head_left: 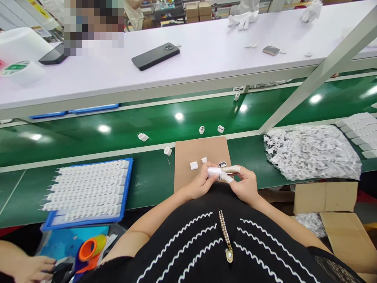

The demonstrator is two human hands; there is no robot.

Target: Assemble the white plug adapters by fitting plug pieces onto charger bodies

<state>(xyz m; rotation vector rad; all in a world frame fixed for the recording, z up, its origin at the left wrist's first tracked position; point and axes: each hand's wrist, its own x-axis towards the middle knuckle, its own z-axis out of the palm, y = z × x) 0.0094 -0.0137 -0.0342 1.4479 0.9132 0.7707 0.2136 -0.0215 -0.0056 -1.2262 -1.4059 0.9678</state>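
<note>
Near the front edge of a brown cardboard sheet [188, 151], my left hand [202, 182] holds a white charger housing [214, 173] between thumb and fingers. My right hand [246, 184], with white covers on its thumb and forefinger, pinches at the right end of that housing; whatever small part is between those fingertips is too small to tell. Just beyond my hands lie a white block [194, 165], a small white plug piece [204, 160] and an open white shell [222, 164].
A blue tray [129, 173] holds rows of white chargers at left. A clear bag of white plug parts [315, 153] lies at right. A shelf [203, 59] with a black phone [156, 56] spans above. Another person's hand [35, 267] shows lower left.
</note>
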